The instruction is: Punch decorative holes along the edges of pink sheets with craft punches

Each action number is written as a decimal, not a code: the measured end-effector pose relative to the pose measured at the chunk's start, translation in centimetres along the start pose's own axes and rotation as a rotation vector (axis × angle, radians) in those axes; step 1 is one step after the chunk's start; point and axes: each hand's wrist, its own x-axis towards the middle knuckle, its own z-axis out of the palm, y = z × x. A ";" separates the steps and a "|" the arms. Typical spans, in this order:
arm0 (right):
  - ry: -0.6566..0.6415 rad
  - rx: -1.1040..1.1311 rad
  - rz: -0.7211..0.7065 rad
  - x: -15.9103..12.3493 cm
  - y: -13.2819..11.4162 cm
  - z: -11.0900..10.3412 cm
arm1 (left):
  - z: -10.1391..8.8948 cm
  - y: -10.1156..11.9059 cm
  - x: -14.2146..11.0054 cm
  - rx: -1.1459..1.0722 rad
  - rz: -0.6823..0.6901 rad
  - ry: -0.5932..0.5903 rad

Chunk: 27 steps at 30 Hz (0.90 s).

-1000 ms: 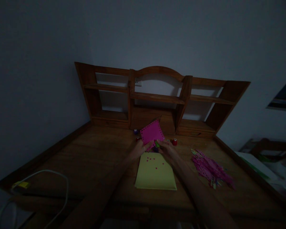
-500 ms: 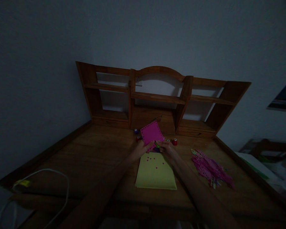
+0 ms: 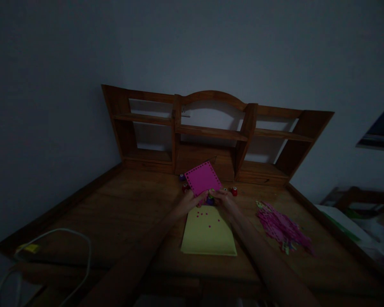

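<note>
Fingers of my left hand: closed on the lower edge of the pink sheet, thumb pointing toward my other hand.
Fingers of my right hand: curled around the green-and-purple tool, right at the sheet's near corner; I cannot tell whether the paper sits inside it.
Pink sheet: tilted up just beyond my hands, holes lining its visible far edges.
Yellow paper: flat on the wooden desk below my hands, a few pink dots scattered over it.
Pink strips: heaped to my right.
Red tool: standing just beyond my right hand.
</note>
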 end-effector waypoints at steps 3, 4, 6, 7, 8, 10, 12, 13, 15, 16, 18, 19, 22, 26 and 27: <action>-0.004 0.025 -0.014 0.0 -0.1 0.1 | -0.1 -0.3 0.1 0.013 0.006 -0.029; -0.009 0.032 -0.024 -0.1 -0.1 0.2 | -0.1 -0.3 0.1 0.016 0.004 -0.035; -0.011 0.028 -0.036 -0.2 -0.2 0.2 | -0.1 -0.2 0.1 0.018 -0.005 -0.037; -0.006 0.021 -0.039 -0.2 -0.2 0.2 | -0.1 -0.2 0.1 0.017 -0.013 -0.038; 0.002 0.014 -0.040 -0.2 -0.2 0.2 | -0.1 -0.1 0.1 0.017 -0.018 -0.035; 0.011 0.006 -0.041 -0.1 -0.1 0.1 | -0.2 -0.2 0.2 0.020 -0.021 -0.031; 0.005 0.001 -0.038 0.1 0.0 -0.1 | -0.2 -0.3 0.2 0.033 -0.014 -0.029; 0.004 -0.001 -0.037 0.2 0.1 -0.2 | -0.2 -0.4 0.3 0.040 -0.010 -0.026; 0.000 -0.009 -0.039 0.3 0.3 -0.3 | -0.2 -0.6 0.3 0.048 -0.008 -0.023; 0.002 -0.015 -0.043 0.4 0.3 -0.4 | -0.3 -0.6 0.4 0.049 -0.011 -0.022; 0.001 -0.031 -0.054 0.4 0.4 -0.4 | -0.3 -0.7 0.4 0.049 -0.016 -0.020; -0.001 -0.039 -0.058 0.4 0.4 -0.4 | -0.3 -0.8 0.4 0.050 -0.017 -0.021; -0.019 -0.049 -0.063 0.3 0.2 -0.2 | -0.3 -1.0 0.4 0.056 -0.009 -0.007; -0.053 -0.044 -0.073 0.1 0.2 0.0 | -0.4 -1.4 0.6 0.061 -0.007 0.026; -0.053 -0.039 -0.073 0.1 0.2 0.1 | -0.4 -1.5 0.6 0.064 -0.011 0.035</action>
